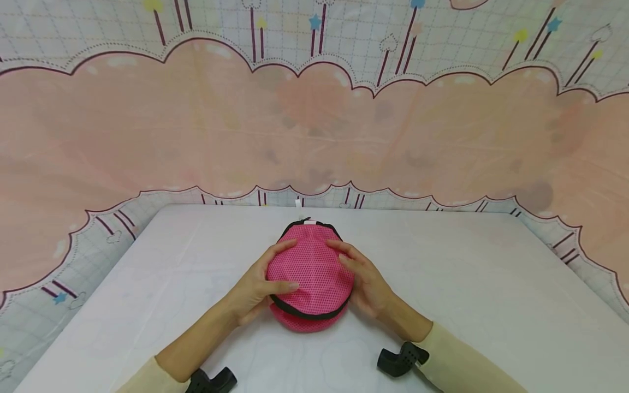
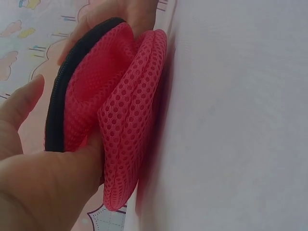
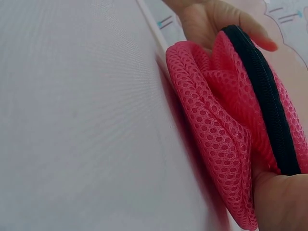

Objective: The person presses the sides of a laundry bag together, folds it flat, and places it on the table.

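White cloth covers the table (image 1: 442,284), and a pink curtain (image 1: 314,136) with cloud shapes hangs behind it. Near the middle of the table, a pink mesh pouch (image 1: 310,273) is seen lying flat, with a black zipper (image 3: 269,101) running around its edge. The pouch is held from both sides. The left hand (image 1: 257,286) is laid on the left side of the pouch, with its fingers curled over the top and its thumb tucked along the front edge. The right hand (image 1: 366,284) is laid on the right side of the pouch, with its fingers spread softly over the mesh. From the wrist views, the pouch is seen folded into two soft layers that puff apart. For a neat job, the pouch should be pressed down gently and evenly by both hands, so that the layers are kept together. The zipper edge should be kept lined up, and the mesh should not be pulled hard, because it looks soft and stretchy.
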`<action>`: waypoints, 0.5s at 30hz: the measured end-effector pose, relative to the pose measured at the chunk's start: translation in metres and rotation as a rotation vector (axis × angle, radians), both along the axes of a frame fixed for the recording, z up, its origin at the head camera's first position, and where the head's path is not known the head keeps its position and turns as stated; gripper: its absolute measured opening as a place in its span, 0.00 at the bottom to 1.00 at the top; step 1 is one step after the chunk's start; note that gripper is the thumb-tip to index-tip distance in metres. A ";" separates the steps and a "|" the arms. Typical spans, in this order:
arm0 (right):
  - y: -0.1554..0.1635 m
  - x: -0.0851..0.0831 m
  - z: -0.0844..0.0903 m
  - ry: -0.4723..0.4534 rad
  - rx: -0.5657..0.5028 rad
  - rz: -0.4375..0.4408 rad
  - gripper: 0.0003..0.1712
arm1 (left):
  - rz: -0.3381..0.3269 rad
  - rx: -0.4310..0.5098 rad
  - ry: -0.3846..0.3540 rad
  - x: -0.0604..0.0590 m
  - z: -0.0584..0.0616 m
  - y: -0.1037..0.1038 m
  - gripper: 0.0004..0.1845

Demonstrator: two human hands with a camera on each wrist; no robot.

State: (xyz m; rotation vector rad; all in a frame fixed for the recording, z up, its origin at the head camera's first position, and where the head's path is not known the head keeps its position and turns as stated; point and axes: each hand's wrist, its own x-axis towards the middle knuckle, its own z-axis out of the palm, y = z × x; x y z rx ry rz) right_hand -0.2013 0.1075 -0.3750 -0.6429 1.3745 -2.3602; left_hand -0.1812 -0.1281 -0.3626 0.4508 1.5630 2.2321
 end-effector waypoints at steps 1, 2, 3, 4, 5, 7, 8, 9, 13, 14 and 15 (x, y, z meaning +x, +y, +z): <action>0.000 0.000 0.000 -0.005 -0.005 0.002 0.22 | -0.003 0.003 0.001 0.000 0.000 0.000 0.45; 0.000 0.000 0.000 -0.011 -0.009 0.002 0.22 | -0.004 0.004 0.003 0.000 -0.001 0.000 0.45; 0.000 0.000 0.000 -0.015 -0.012 0.005 0.22 | -0.005 0.007 0.003 -0.001 -0.001 0.000 0.44; 0.000 0.000 0.000 -0.020 -0.014 0.005 0.22 | -0.005 0.008 0.005 -0.001 -0.001 0.000 0.44; 0.000 0.000 0.000 -0.022 -0.016 0.005 0.22 | -0.005 0.009 0.005 -0.001 -0.002 0.000 0.44; -0.001 0.001 0.001 -0.025 -0.019 0.002 0.22 | -0.004 0.007 0.008 -0.001 -0.002 -0.001 0.43; -0.001 0.001 0.001 -0.026 -0.019 0.001 0.22 | -0.003 0.005 0.010 -0.001 -0.002 -0.001 0.43; -0.001 0.001 0.001 -0.025 -0.019 0.000 0.22 | -0.002 0.004 0.012 -0.001 -0.002 0.000 0.42; -0.002 0.001 0.000 -0.018 -0.017 -0.002 0.23 | 0.000 0.000 0.021 -0.001 -0.003 0.000 0.41; -0.002 0.001 0.000 -0.015 -0.016 -0.002 0.23 | -0.001 0.003 0.021 -0.001 -0.004 0.000 0.41; -0.002 0.001 0.000 -0.011 -0.013 -0.002 0.23 | -0.002 0.004 0.020 -0.001 -0.004 0.000 0.41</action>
